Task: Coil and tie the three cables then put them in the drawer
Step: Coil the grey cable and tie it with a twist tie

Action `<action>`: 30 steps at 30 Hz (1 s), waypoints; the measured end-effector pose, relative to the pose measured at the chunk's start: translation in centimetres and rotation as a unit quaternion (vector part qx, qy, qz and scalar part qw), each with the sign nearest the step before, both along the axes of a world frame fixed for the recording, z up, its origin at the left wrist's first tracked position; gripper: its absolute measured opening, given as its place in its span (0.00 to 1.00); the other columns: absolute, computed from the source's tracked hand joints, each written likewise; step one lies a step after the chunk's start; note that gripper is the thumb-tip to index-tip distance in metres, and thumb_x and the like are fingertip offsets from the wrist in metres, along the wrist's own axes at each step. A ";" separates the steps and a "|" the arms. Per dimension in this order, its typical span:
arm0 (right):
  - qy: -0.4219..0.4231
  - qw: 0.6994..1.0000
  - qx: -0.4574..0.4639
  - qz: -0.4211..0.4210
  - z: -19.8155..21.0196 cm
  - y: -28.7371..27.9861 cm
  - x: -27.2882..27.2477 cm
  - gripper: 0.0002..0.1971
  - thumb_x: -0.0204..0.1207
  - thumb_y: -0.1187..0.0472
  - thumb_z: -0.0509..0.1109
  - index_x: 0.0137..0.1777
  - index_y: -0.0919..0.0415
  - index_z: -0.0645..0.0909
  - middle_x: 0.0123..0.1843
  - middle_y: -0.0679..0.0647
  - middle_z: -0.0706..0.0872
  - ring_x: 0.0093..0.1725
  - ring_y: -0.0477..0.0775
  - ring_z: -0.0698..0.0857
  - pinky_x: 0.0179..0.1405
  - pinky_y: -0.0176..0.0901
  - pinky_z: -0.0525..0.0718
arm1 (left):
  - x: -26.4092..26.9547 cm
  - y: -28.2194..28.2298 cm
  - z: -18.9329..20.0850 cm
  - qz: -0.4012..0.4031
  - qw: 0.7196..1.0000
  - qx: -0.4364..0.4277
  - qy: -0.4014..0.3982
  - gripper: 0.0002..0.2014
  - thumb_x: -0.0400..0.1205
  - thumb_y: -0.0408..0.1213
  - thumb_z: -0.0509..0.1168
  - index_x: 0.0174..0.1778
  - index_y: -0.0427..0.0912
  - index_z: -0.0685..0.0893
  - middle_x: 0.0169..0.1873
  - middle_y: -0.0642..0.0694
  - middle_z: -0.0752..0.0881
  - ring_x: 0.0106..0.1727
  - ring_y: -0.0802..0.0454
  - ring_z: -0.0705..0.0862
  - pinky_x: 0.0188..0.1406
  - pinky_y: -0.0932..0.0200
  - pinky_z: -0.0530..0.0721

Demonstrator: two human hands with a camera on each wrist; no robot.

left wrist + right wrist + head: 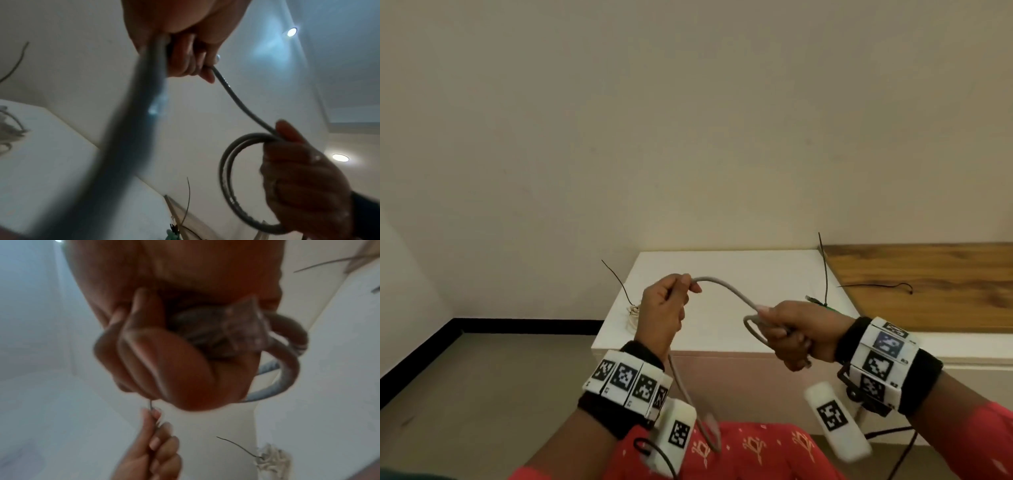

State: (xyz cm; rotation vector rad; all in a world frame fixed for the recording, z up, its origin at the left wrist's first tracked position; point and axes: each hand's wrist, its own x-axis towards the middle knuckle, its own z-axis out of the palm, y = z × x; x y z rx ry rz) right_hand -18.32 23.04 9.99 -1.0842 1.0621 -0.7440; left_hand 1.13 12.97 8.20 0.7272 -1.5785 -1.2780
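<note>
Right hand (796, 337) clenches small loops of thin grey round cable (726, 289) | left hand (666, 308) pinches its free run, held above white cabinet's (722, 263) front edge | feed slack evenly, matching loop size.

A: The grey cable (726, 287) disappears inside the left hand (664, 311), and its loose tail at six o'clock is smeared by blur.

B: In the right wrist view the right hand (164, 356) is blurred too; the coil's turns can't be counted. The white bundle (632, 313) at nine o'clock is half hidden behind the left hand.
</note>
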 end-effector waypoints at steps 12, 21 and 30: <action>-0.441 0.892 -0.100 -0.006 3.3 -0.5 -2.5 0.21 0.82 0.52 0.52 0.33 0.62 0.77 0.20 0.49 0.65 0.21 0.50 0.64 0.29 0.42 0.76 | 0.6 1.3 -8.7 0.044 0.981 -0.125 -0.141 0.12 0.80 0.45 0.51 0.47 0.57 0.80 0.21 0.53 0.73 0.26 0.57 0.73 0.28 0.65 0.71; -0.310 0.876 -0.234 -0.285 3.5 0.1 -0.3 0.26 0.82 0.48 0.47 0.23 0.54 0.70 0.14 0.44 0.65 0.16 0.44 0.59 0.21 0.36 0.74 | -0.3 2.9 -6.6 -0.018 0.820 -0.410 -0.398 0.33 0.64 0.21 0.67 0.62 0.55 0.75 0.36 0.53 0.79 0.26 0.57 0.77 0.21 0.66 0.71; 0.120 0.927 -0.243 -0.259 -0.1 -0.5 1.5 0.22 0.85 0.54 0.49 0.28 0.58 0.65 0.19 0.47 0.69 0.20 0.46 0.67 0.28 0.38 0.69 | -1.1 4.0 -5.2 -0.030 0.682 -0.624 -0.381 0.23 0.68 0.29 0.52 0.58 0.49 0.74 0.34 0.56 0.83 0.27 0.60 0.79 0.15 0.68 0.73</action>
